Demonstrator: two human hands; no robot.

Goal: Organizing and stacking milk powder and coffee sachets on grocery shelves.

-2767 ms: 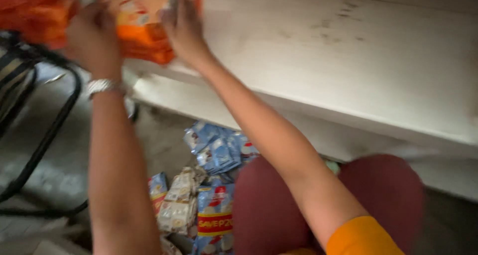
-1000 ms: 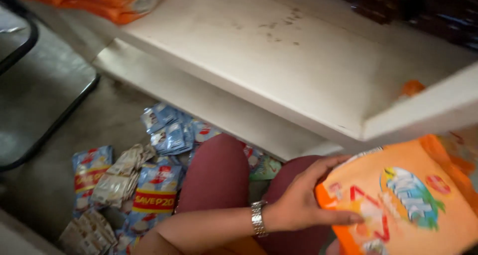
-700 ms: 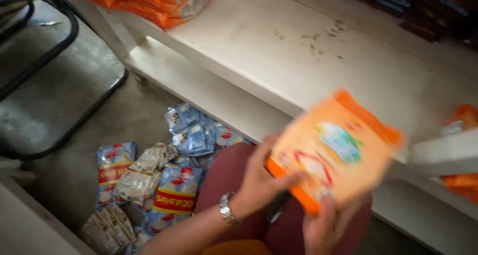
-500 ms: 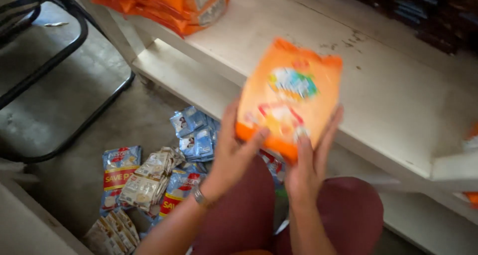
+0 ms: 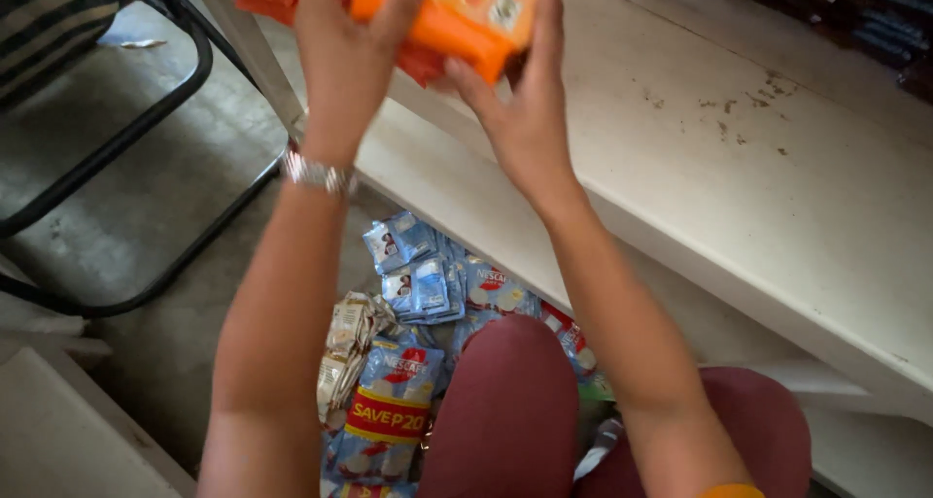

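Near, blue and beige foil sachet packs (image 5: 403, 362) lie heaped on the grey concrete floor (image 5: 146, 197) beside maroon-clad knees (image 5: 510, 411); farther, the left hand (image 5: 345, 56) and right hand (image 5: 520, 104) each close fingers around an orange plastic packet (image 5: 457, 17), held over the white painted wooden shelf (image 5: 739, 168), at its far left; a black metal chair frame (image 5: 146, 129) stands left.

Bright orange packet (image 5: 457, 17) at 12 o'clock, pale yellow patch on top. Off-white shelf (image 5: 739, 168) at 2 o'clock, dark specks. Blue sachets (image 5: 418, 274) at centre, red and yellow band lower down. Maroon trousers (image 5: 505, 411) at 6 o'clock. Black chair frame (image 5: 146, 129) at 10 o'clock.
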